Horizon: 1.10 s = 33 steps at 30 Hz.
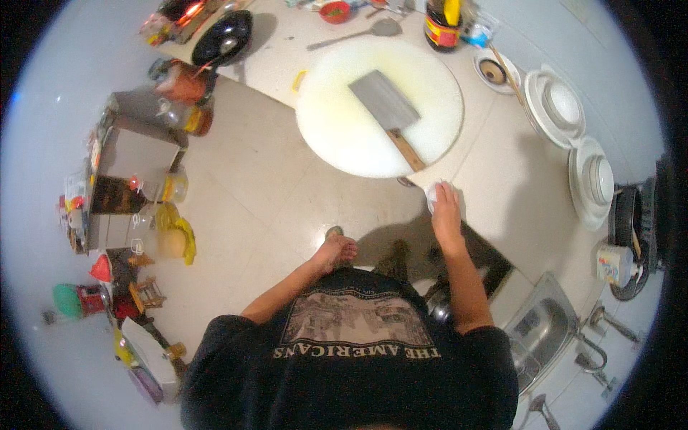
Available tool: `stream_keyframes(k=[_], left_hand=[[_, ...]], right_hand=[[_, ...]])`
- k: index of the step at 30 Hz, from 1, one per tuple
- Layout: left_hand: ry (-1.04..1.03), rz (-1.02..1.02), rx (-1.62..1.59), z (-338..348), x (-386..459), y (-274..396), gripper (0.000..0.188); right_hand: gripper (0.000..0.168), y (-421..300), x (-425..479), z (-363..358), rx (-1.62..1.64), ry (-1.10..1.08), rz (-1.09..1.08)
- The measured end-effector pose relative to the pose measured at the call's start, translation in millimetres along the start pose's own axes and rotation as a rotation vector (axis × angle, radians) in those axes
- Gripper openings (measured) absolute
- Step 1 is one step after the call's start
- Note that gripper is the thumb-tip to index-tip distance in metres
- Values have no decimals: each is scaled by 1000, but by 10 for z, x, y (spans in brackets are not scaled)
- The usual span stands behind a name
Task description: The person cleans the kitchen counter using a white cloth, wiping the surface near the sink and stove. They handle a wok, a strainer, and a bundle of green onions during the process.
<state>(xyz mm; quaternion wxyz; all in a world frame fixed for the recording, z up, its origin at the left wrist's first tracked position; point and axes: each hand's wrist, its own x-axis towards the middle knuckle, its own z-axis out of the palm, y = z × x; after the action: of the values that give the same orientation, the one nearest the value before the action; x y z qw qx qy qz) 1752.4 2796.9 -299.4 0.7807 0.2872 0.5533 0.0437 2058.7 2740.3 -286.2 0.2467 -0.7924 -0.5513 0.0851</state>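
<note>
My right hand [447, 208] rests on a crumpled white cloth or paper wipe [432, 198] at the front edge of the pale countertop [486, 177]. Just beyond it lies a round white cutting board [328, 134]. On the board a Chinese cleaver [384, 101] lies flat, its wooden handle pointing towards me. My left hand [337, 250] hangs in front of my body over the floor, fingers loosely bent, and appears to hold nothing.
A metal spatula [355, 33], a red bowl [334, 12] and a dark sauce bottle [442, 32] stand behind the board. Stacked white plates [571, 141] line the wall at right. A steel sink [543, 314] is nearer me. A black wok [223, 38] sits far left; a shelf [140, 126] with bottles stands left.
</note>
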Motion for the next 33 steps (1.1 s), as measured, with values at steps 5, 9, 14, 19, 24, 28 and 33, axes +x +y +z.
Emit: stream_keyframes(k=[5, 9, 14, 19, 24, 28, 33], left_hand=[[-58, 57, 61, -347, 59, 203, 27], [-78, 79, 31, -840, 80, 342, 24], [-99, 146, 22, -1734, 50, 728, 28], [-11, 157, -63, -2595, 51, 938, 23], [-14, 151, -58, -2910, 142, 1330, 20], [-63, 179, -120, -2974, 243, 1564, 20], [16, 251, -118, -3208, 180, 2027, 23]], right_hand=[[27, -232, 77, 388, 88, 227, 23], [22, -658, 138, 480, 309, 319, 235], [23, -921, -152, 767, 642, 409, 627], [23, -1843, 34, 709, 614, 492, 606], [28, -2508, 697, 838, 605, 417, 448], [31, -2977, 1375, 1063, 584, 341, 311], [32, -3284, 2244, 1428, 625, 260, 173]])
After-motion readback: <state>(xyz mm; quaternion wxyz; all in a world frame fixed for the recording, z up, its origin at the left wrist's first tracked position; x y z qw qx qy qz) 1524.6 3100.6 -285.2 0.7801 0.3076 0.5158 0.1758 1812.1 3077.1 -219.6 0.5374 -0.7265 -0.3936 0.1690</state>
